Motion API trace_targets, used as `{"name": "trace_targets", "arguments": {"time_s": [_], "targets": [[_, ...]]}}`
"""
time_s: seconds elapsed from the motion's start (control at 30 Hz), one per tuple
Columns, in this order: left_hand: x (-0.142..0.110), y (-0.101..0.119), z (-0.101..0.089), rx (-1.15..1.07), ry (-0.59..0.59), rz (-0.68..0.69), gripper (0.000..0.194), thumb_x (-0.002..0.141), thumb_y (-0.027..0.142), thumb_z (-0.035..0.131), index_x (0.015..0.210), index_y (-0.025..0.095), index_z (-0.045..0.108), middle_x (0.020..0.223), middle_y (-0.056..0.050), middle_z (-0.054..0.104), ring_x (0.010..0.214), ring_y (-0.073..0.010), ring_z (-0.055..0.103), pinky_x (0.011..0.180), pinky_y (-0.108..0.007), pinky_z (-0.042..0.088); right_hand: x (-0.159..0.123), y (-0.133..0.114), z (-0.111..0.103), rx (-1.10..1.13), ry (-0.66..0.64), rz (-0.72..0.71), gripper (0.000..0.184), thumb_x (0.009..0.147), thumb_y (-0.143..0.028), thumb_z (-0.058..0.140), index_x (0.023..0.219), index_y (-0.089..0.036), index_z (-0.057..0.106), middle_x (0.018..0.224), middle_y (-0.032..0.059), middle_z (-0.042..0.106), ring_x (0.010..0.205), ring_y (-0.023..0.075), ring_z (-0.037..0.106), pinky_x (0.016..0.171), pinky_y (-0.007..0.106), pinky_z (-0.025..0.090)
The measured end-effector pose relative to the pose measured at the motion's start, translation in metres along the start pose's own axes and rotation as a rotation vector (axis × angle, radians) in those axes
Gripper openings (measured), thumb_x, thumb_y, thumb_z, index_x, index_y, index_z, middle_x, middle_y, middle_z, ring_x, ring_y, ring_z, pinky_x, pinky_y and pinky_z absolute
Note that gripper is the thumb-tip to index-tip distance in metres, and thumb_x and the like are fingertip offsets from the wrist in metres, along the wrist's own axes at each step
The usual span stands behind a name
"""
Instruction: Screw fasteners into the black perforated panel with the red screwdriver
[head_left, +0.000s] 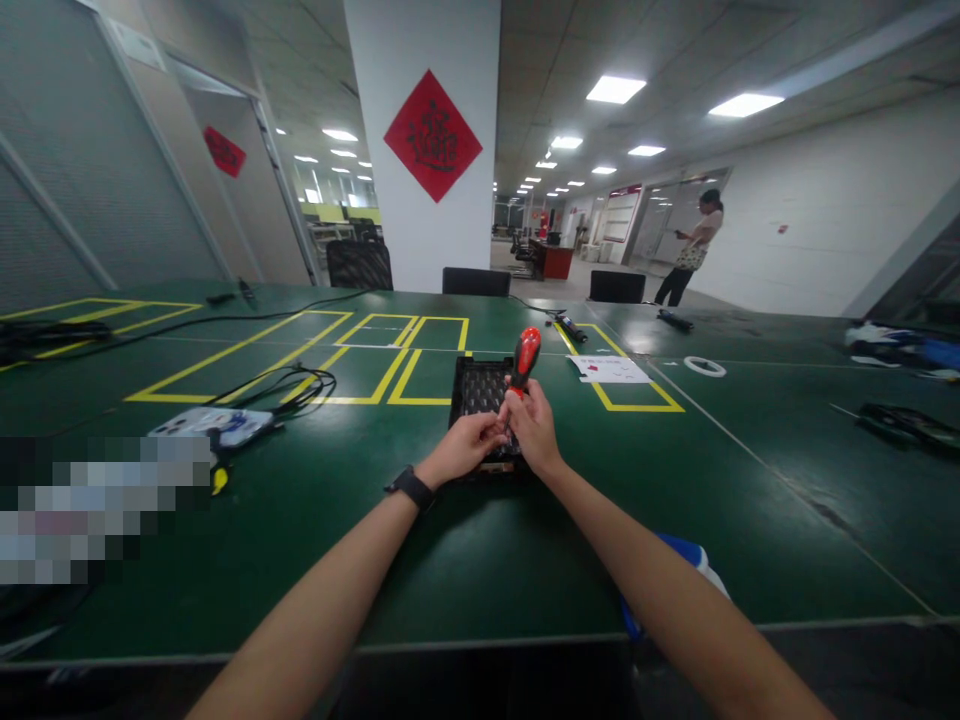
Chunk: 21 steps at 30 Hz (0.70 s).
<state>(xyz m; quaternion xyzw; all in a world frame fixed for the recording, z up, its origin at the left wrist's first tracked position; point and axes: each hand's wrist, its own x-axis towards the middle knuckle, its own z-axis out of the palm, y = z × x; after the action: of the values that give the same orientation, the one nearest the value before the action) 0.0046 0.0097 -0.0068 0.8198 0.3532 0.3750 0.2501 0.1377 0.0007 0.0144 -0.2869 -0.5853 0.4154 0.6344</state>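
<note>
A screwdriver [527, 352] with a red and black handle stands nearly upright, its handle tilted slightly right. My right hand [531, 425] is wrapped round its lower part. Close beside it, my left hand [474, 442] has its fingers pinched near the shaft; whether they grip the shaft or a small part cannot be made out. Both hands are over a black open tray-like case [480, 378] with a patterned inside, lying on the green table [315, 540]. The screwdriver's tip is hidden by my fingers.
Yellow tape rectangles mark the table. Black cables [307, 383] and a pale flat device [240, 425] lie left. A white paper [611, 369], a white ring [705, 367] and a coiled dark cable [911, 425] lie right. A person [697, 245] stands beyond the table.
</note>
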Motion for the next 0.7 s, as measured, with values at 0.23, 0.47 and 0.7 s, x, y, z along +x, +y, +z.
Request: {"name": "trace_targets", "arguments": {"time_s": [0.23, 0.47, 0.7], "targets": [[0.0005, 0.0093, -0.0059, -0.070, -0.071, 0.065, 0.016, 0.081, 0.017, 0.046, 0.079, 0.011, 0.060, 0.076, -0.003, 0.062, 0.070, -0.0117, 0.054, 0.069, -0.022, 0.041, -0.0009, 0.0012, -0.0009, 0.029, -0.015, 0.038, 0.032, 0.085, -0.040, 0.041, 0.106, -0.019, 0.050, 0.061, -0.0049, 0.053, 0.036, 0.0027, 0.035, 0.035, 0.015, 0.034], [-0.0002, 0.0100, -0.0044, -0.094, -0.048, -0.001, 0.018, 0.079, 0.026, 0.051, 0.076, 0.011, 0.059, 0.067, 0.000, 0.059, 0.061, -0.0092, 0.050, 0.060, -0.020, 0.040, -0.0027, -0.0009, 0.0010, -0.008, 0.024, -0.026, 0.027, 0.085, -0.038, 0.043, 0.103, -0.018, 0.049, 0.057, -0.0062, 0.048, 0.040, 0.0037, 0.038, 0.038, 0.015, 0.033], [-0.0003, 0.0041, -0.0012, -0.149, -0.035, -0.059, 0.022, 0.072, 0.033, 0.061, 0.076, 0.012, 0.057, 0.066, 0.000, 0.058, 0.060, -0.0098, 0.052, 0.058, -0.020, 0.042, -0.0046, -0.0027, 0.0034, -0.035, 0.037, -0.060, 0.024, 0.084, -0.036, 0.046, 0.100, -0.018, 0.048, 0.057, -0.0062, 0.048, 0.045, 0.0052, 0.043, 0.044, 0.016, 0.036]]}}
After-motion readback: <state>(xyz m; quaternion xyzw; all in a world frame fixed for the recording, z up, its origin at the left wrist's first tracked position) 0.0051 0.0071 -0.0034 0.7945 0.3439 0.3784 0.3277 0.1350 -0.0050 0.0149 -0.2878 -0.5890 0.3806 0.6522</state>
